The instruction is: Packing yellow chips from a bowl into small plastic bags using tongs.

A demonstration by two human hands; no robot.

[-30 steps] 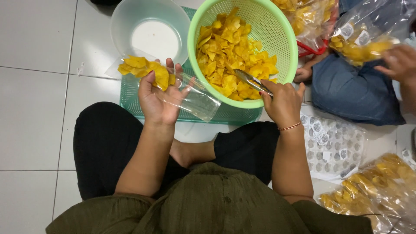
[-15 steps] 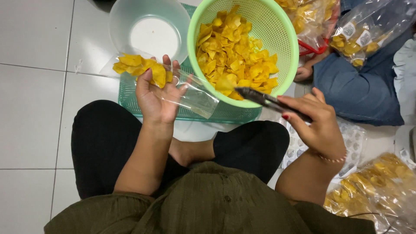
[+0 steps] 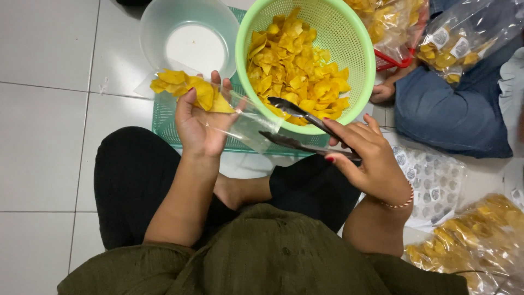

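Note:
My left hand (image 3: 201, 124) holds a clear plastic bag (image 3: 240, 117) partly filled with yellow chips (image 3: 185, 90), its open mouth turned right. My right hand (image 3: 368, 161) grips black tongs (image 3: 299, 127) with their jaws apart, the tips at the near rim of a light green colander (image 3: 357, 65) heaped with yellow chips (image 3: 295, 68). The lower jaw lies close to the bag's mouth. The tongs hold nothing that I can see.
A translucent white bowl (image 3: 158, 27) stands behind the bag, on a teal mesh tray (image 3: 164, 123). Another person in blue jeans (image 3: 453, 109) sits at the right with packed chip bags (image 3: 464, 38). More filled bags (image 3: 469, 240) and a sticker sheet (image 3: 436, 186) lie by my right knee.
My right hand left the colander's rim, swung out to the right with the tongs, and has come back toward the bag with the jaws apart. The left hand tilted the bag slightly.

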